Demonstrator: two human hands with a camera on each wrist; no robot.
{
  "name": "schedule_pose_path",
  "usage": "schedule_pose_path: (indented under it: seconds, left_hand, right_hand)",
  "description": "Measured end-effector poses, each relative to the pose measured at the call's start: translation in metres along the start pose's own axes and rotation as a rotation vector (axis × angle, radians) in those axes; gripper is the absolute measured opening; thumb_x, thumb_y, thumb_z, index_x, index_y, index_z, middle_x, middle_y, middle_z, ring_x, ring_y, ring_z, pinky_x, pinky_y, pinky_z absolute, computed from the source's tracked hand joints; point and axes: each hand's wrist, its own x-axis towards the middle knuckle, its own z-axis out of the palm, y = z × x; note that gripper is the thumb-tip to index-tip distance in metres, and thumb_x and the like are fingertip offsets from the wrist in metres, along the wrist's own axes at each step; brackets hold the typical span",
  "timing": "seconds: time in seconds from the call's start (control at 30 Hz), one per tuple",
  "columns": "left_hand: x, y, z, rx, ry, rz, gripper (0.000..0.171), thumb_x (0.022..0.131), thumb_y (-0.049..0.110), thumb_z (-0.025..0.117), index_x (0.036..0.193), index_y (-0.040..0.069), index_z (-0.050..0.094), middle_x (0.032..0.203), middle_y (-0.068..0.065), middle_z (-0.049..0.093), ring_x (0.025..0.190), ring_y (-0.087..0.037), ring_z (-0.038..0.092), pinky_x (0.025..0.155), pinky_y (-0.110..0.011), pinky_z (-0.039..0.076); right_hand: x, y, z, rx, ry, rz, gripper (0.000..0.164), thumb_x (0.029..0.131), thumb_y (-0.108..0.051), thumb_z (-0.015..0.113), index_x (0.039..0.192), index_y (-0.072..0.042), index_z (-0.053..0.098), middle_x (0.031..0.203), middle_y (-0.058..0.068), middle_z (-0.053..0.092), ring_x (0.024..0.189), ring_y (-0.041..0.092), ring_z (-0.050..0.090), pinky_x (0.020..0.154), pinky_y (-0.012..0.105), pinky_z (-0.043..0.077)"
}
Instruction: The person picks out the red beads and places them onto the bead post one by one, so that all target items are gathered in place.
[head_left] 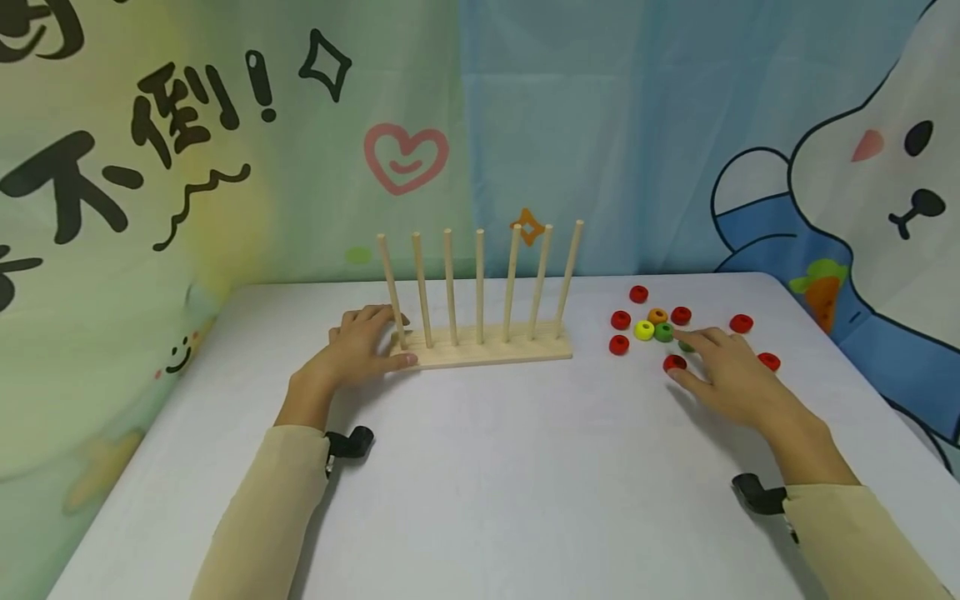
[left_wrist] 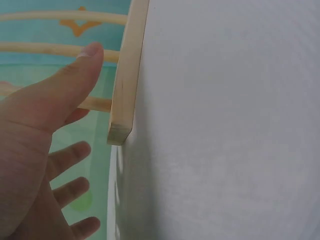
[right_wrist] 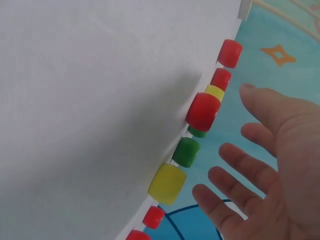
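Observation:
A pale wooden rack, its flat base [head_left: 495,354] lying on the table, carries a row of several upright pegs [head_left: 480,287]. At its left end is my left hand [head_left: 360,343], thumb in front and fingers behind. In the left wrist view those fingers [left_wrist: 72,192] are spread apart. My right hand [head_left: 731,379] hovers over loose beads, its thumb by a red bead [head_left: 675,363] and a fingertip by a green bead [head_left: 663,332]. The right wrist view shows nothing in that hand. Another yellow bead [right_wrist: 167,184], visible there, is hidden by the hand in the head view.
Around the right hand lie an orange bead [head_left: 657,316], a yellow bead [head_left: 643,330] and several red beads, one red bead [head_left: 741,323] farther right. The white table [head_left: 525,483] ends at a printed cloth backdrop [head_left: 555,125]. Each sleeve has a black wrist camera.

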Motion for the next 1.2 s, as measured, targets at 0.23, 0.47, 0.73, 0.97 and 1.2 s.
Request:
schedule_pose_path:
  seconds: [0.23,0.47,0.73,0.97,1.2]
  left_hand:
    - [0.001,-0.001,0.0,-0.008,-0.003,-0.012,0.057,0.083,0.059,0.071,0.129,0.03,0.055,0.153,-0.009,0.036,0.137,-0.043,0.024,0.098,-0.068,0.025]
    - [0.0,-0.003,0.003,-0.015,-0.029,-0.018,0.055,0.083,0.061,0.07,0.126,0.03,0.057,0.151,-0.009,0.04,0.137,-0.045,0.024,0.098,-0.069,0.024]
    - [-0.001,-0.007,0.003,-0.031,-0.041,-0.033,0.052,0.082,0.061,0.071,0.122,0.031,0.057,0.151,-0.006,0.041,0.138,-0.044,0.024,0.1,-0.07,0.022]
    - [0.002,-0.012,0.004,-0.054,-0.012,-0.001,0.052,0.081,0.059,0.073,0.122,0.032,0.057,0.151,-0.007,0.04,0.133,-0.042,0.032,0.1,-0.066,0.025]
    - [0.005,-0.016,0.009,-0.071,-0.01,-0.019,0.054,0.079,0.061,0.074,0.121,0.03,0.059,0.145,-0.008,0.045,0.128,-0.037,0.039,0.098,-0.063,0.027]
  right_hand:
    - [0.006,0.003,0.003,0.023,-0.082,0.036,0.063,0.09,-0.03,0.072,0.14,-0.001,0.049,0.138,0.033,0.045,0.125,0.053,0.039,0.096,0.069,0.037]
    - [0.012,0.0,0.006,0.028,-0.083,0.029,0.05,0.09,-0.022,0.073,0.132,-0.001,0.057,0.128,0.028,0.056,0.115,0.047,0.05,0.095,0.064,0.042]
    - [0.016,-0.005,0.007,0.023,-0.1,0.031,0.038,0.089,-0.013,0.073,0.124,-0.001,0.063,0.114,0.021,0.062,0.103,0.039,0.056,0.09,0.06,0.048]
    - [0.016,-0.011,0.007,0.048,-0.093,0.042,0.04,0.088,-0.017,0.074,0.121,0.003,0.064,0.106,0.017,0.064,0.095,0.034,0.059,0.084,0.054,0.053]
    - [0.016,-0.018,0.004,0.054,-0.049,0.02,0.035,0.086,-0.014,0.074,0.116,0.001,0.063,0.105,0.017,0.058,0.094,0.033,0.058,0.08,0.05,0.055]
